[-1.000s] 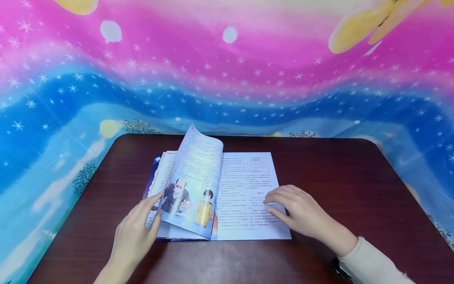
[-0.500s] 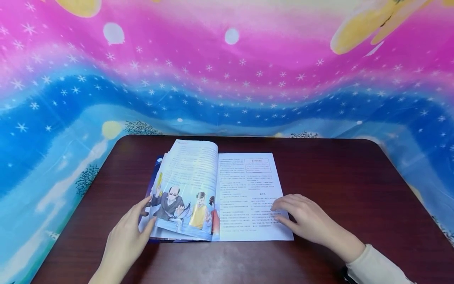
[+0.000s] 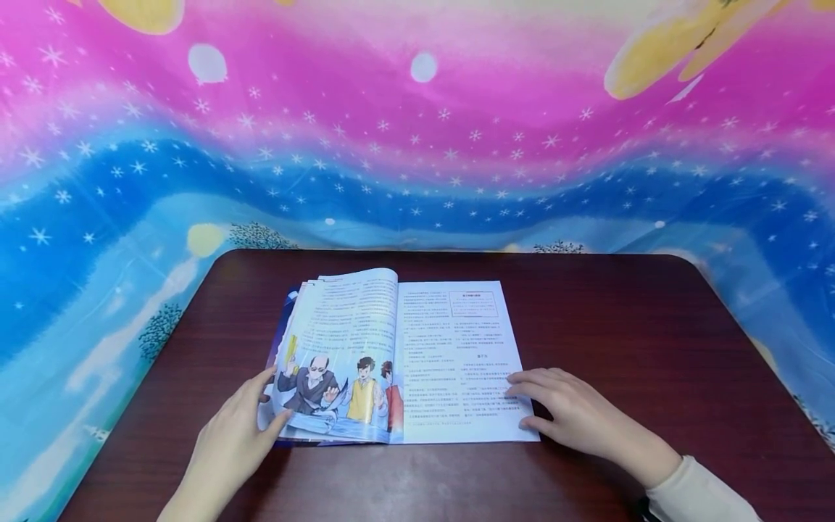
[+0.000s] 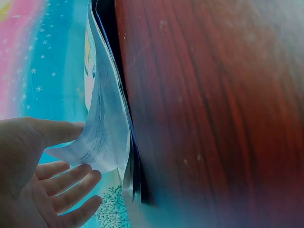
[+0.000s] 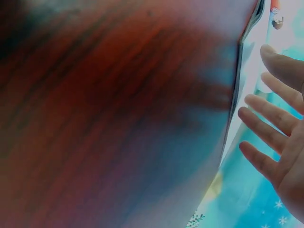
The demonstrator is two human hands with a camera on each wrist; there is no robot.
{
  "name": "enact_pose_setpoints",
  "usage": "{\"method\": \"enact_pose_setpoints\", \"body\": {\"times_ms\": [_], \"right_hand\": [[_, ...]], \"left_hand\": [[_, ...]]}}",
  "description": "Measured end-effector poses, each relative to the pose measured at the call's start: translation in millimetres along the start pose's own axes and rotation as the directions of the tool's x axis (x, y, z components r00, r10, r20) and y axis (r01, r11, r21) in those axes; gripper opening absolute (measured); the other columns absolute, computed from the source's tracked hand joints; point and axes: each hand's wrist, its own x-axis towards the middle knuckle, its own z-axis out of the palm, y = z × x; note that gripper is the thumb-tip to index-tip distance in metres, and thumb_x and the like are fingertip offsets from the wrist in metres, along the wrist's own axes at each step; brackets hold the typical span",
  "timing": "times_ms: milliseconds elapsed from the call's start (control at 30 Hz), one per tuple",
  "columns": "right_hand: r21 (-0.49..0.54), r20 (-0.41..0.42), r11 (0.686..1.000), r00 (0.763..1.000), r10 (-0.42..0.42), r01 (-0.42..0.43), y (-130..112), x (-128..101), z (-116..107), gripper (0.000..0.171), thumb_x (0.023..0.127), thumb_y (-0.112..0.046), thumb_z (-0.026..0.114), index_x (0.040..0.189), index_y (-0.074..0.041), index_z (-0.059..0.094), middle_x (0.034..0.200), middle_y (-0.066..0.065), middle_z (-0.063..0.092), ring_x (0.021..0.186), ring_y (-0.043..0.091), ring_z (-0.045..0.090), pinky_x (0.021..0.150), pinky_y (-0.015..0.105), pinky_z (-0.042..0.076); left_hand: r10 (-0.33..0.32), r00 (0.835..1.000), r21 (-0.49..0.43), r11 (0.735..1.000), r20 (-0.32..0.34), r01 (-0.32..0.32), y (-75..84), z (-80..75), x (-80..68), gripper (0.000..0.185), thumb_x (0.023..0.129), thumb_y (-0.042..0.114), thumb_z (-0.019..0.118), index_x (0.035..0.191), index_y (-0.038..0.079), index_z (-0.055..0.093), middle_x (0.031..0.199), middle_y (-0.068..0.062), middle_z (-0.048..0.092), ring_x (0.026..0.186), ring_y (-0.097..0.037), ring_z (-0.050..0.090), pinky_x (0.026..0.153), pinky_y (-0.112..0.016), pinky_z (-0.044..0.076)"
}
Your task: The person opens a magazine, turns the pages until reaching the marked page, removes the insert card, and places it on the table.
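Open illustrated book (image 3: 398,359) lies flat near the middle of a dark wooden table (image 3: 620,326), spine toward the viewer's centre. Left page bears a cartoon of three figures; right page is dense print, too small to read.

Left hand (image 3: 228,442) sits at the book's near left corner, fingers loosely extended, thumb laid on the edge of the illustrated page (image 3: 339,362). The left wrist view shows the thumb (image 4: 57,130) against a curled sheaf of pages, the other fingers spread free beneath; nothing is clenched. Fingertips under the page stack are hidden from the head camera.

Right hand (image 3: 577,417) rests flat, fingers straight, on the lower right of the text page (image 3: 463,355), pressing it down without gripping. Right wrist view is blurred; only spread fingers (image 5: 268,116) and the page edge make sense.

Starry pink-and-blue cloth (image 3: 417,145) hangs behind. A cream sleeve (image 3: 701,493) is cut off at the frame's bottom.
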Motion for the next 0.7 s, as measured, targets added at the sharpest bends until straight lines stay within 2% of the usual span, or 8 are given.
{"method": "enact_pose_setpoints", "body": {"times_ms": [200,333,533,700], "right_hand": [[-0.007,0.027,1.000,0.999,0.026,-0.026,1,-2,2,0.043,0.079,-0.024,0.085,0.118,-0.018,0.070,0.132,0.002,0.061,0.118,0.023,0.058,0.095,0.048,0.049],[-0.005,0.058,0.999,0.997,0.053,-0.052,1,-2,3,0.046,0.078,-0.025,0.085,0.121,-0.017,0.070,0.137,0.005,0.058,0.122,0.026,0.056,0.098,0.050,0.047],[0.008,0.086,0.996,0.992,0.092,-0.093,2,-2,4,0.049,0.078,-0.026,0.085,0.123,-0.015,0.069,0.142,0.009,0.055,0.127,0.030,0.053,0.102,0.056,0.043],[0.012,0.088,0.994,0.990,0.107,-0.108,2,-2,4,0.051,0.078,-0.027,0.085,0.124,-0.014,0.069,0.143,0.008,0.054,0.128,0.031,0.052,0.102,0.057,0.042]], "left_hand": [[0.043,0.999,0.034,0.999,-0.010,-0.043,-4.0,-0.1,2.0,0.064,0.083,0.026,0.081,0.135,0.000,0.055,0.132,-0.026,0.055,0.117,-0.045,0.055,0.088,-0.066,0.047],[0.078,0.997,0.070,0.995,-0.016,-0.076,-5.5,0.4,3.1,0.057,0.080,0.023,0.083,0.128,0.001,0.061,0.131,-0.025,0.056,0.116,-0.044,0.056,0.087,-0.064,0.049],[0.104,0.993,0.187,0.976,0.051,-0.112,-7.7,2.2,6.1,0.057,0.075,0.027,0.086,0.122,0.001,0.066,0.131,-0.027,0.055,0.113,-0.045,0.058,0.086,-0.064,0.049],[0.118,0.988,0.229,0.963,0.103,-0.139,-15.6,4.5,10.9,0.062,0.072,0.031,0.088,0.121,-0.001,0.066,0.131,-0.029,0.054,0.112,-0.047,0.057,0.086,-0.064,0.049]]}}
